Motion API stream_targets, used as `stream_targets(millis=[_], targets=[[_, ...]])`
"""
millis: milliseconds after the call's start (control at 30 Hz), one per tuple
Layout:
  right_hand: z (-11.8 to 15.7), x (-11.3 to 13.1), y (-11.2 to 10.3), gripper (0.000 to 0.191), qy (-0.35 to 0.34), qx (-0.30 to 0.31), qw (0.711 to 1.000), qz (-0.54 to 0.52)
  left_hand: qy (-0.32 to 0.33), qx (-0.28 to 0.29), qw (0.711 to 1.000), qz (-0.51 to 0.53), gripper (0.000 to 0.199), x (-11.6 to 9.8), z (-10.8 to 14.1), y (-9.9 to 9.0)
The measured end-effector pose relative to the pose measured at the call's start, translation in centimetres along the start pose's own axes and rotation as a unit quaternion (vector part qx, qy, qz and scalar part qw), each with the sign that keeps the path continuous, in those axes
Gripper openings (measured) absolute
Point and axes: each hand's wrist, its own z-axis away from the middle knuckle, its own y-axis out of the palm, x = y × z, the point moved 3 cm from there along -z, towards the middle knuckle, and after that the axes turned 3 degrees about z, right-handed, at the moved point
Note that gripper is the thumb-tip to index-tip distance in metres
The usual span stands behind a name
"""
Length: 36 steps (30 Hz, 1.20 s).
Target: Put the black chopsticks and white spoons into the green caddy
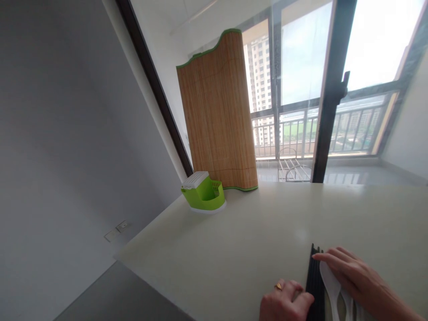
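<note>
A bundle of black chopsticks [314, 285] lies on the white table at the lower right. My left hand [286, 301], with a gold ring on one finger, has its fingers curled and its thumb against the left side of the bundle. From the other side my right hand [354, 272] rests its closed fingers on the upper part of the chopsticks. A white plastic spoon [331, 283] lies beside the bundle, partly beneath my right hand. More white utensils [347, 305] show next to it; their lower ends are cut off by the frame.
A green and white utensil holder [205, 196] stands near the table's far left corner. Behind it a bamboo mat [219, 111] with green edging leans upright against the glass. The white table [234, 254] ends at a left edge, near a grey wall with a socket [123, 226].
</note>
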Motion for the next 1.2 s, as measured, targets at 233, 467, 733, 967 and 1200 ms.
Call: stream_targets(millis=[233,467,733,967,1200], targets=[[-0.2,0.4,0.0,0.028,0.01,0.006,1.0,-0.011,-0.174,0.06,0.982,-0.032,0.043,12.5,-5.5,-5.6],[-0.2,0.6,0.0,0.027,0.015,0.024,1.0,-0.006,-0.269,0.052,0.95,-0.151,0.049,22.6,-8.7,-7.5],[-0.1,0.5,0.3,0.026,0.021,0.034,0.999,-0.002,-0.266,0.03,0.931,-0.249,0.051,25.2,-9.2,-8.1],[0.0,0.3,0.6,0.026,0.026,0.059,0.998,0.003,-0.279,0.079,0.92,-0.265,0.048,26.0,-10.0,-7.3],[0.1,0.1,1.1,0.024,0.036,0.065,0.997,-0.008,-0.239,0.068,0.939,-0.24,0.032,23.3,-11.6,-6.5]])
